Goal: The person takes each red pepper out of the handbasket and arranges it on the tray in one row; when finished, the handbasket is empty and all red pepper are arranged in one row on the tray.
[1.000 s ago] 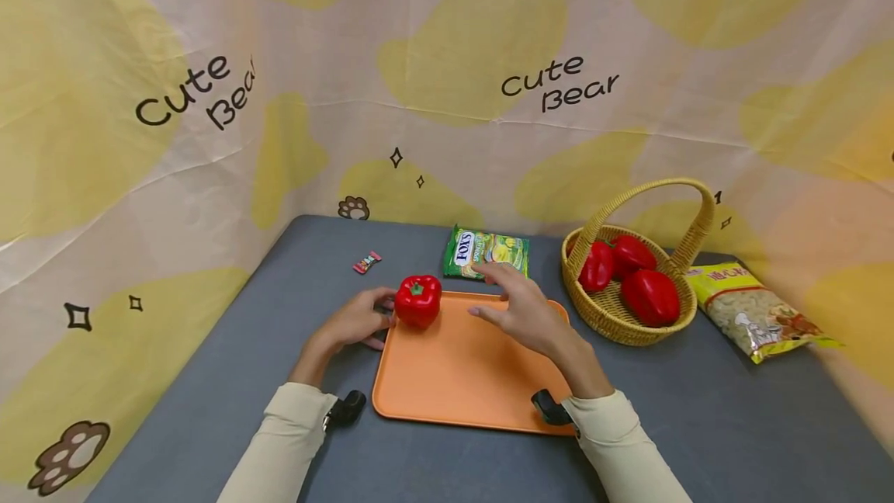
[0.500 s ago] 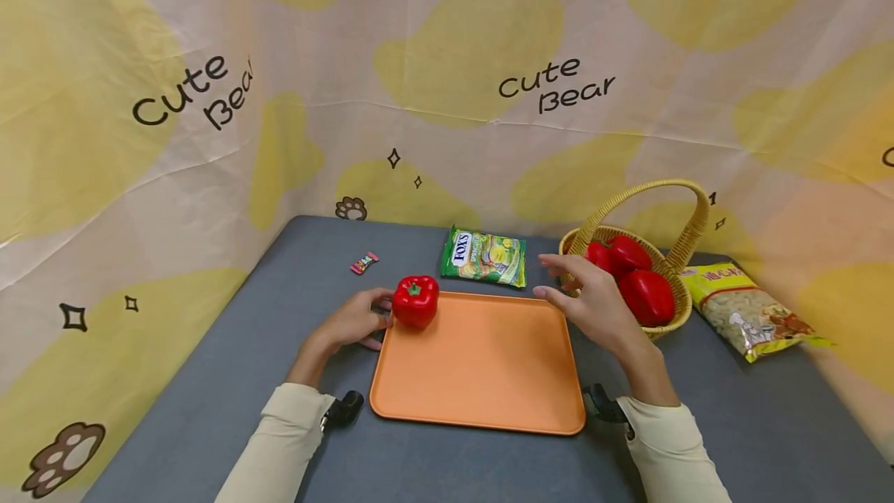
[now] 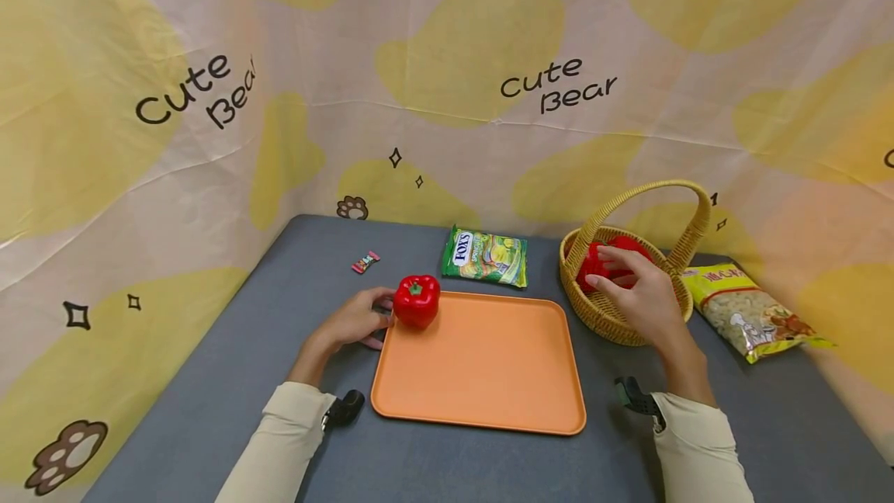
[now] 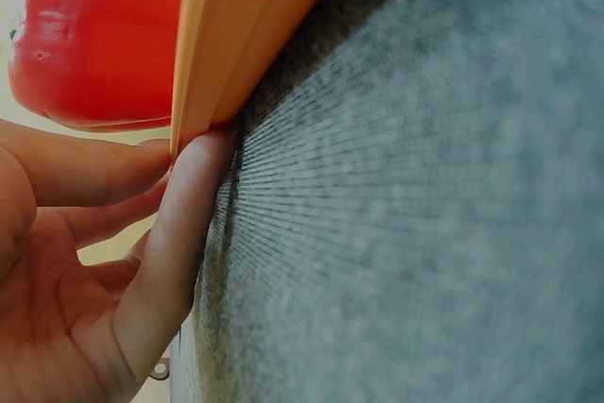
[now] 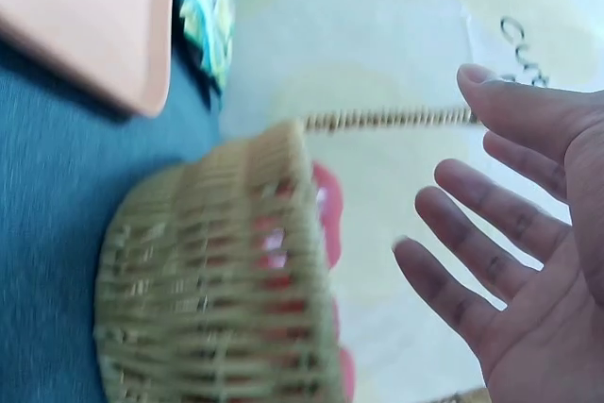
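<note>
My left hand holds the orange tray at its far left corner. In the left wrist view, the fingertips meet at the rim, one against the outer wall of the tray. Right beside them a red bell pepper stands in that corner, stem up. My right hand hovers over the wicker basket, its fingers spread and holding nothing. Behind it, red bell peppers lie in the basket, partly hidden by the hand.
Beyond the tray lies a green FOX'S candy bag. A small wrapped candy is on the grey table at the back left. To the basket's right is a yellow-topped food packet. The basket handle arches high.
My right hand has moved right, from above the tray to over the basket. The left hand, the tray and the bell pepper on it have stayed put.
</note>
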Available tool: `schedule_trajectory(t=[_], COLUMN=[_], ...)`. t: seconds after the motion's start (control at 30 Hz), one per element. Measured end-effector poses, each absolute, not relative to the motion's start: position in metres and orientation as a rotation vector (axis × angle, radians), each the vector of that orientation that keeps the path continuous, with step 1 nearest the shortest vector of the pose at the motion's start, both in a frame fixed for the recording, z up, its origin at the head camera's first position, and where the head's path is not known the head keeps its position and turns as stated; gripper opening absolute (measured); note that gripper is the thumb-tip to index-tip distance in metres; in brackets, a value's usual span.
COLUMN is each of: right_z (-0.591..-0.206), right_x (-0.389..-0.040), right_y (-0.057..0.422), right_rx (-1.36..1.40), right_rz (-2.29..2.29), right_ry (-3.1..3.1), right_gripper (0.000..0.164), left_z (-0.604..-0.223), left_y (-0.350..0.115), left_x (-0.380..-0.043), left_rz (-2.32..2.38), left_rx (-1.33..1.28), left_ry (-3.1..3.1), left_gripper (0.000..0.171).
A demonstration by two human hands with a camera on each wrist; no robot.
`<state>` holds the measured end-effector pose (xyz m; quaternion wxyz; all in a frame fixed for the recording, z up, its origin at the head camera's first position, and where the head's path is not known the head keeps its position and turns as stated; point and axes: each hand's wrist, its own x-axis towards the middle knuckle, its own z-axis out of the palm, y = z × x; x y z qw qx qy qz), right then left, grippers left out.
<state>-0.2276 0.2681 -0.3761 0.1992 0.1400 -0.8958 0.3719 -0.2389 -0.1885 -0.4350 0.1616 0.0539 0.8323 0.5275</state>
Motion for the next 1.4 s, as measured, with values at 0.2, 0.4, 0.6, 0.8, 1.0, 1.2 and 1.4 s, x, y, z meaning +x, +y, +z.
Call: schedule_trajectory(t=[0.2, 0.4, 0.6, 0.8, 1.0, 1.2, 1.4], right_z=[-0.380, -0.384, -0.387, -0.391, -0.393, -0.397, -0.399], right_x=[-0.227, -0.229, -0.232, -0.234, -0.234, -0.235, -0.239], right_y=[0.289, 0.307, 0.314, 0.316, 0.314, 0.314, 0.318], right_rx=[0.261, 0.174, 0.125, 0.103, 0.147, 0.173, 0.129], right_rz=[1.021, 1.056, 1.012, 1.018, 0.992, 0.986, 0.926], right_ry=[-2.556, -2.617, -2.664, -2.755, -2.729, -2.692, -2.770], right_gripper=[0.056, 0.062, 0.066, 0.072, 0.066, 0.064, 0.068], left_z=[-0.435, -0.435, -0.434, -0.434, -0.433, -0.434, -0.434], left_y=[-0.189, -0.189, -0.189, -0.189, -0.189, -0.189, -0.189], left_x=[-0.239, -0.240, -0.239, -0.239, -0.239, -0.239, -0.238], left_rz=[1.503, 1.506, 1.507, 1.511, 1.506, 1.504, 1.506], left_rx=[0.156, 0.151, 0.149, 0.152, 0.154, 0.152, 0.157], left_ry=[2.377, 2.367, 2.367, 2.364, 2.372, 2.373, 2.374], left_gripper=[0.054, 0.055, 0.055, 0.055, 0.055, 0.054, 0.053])
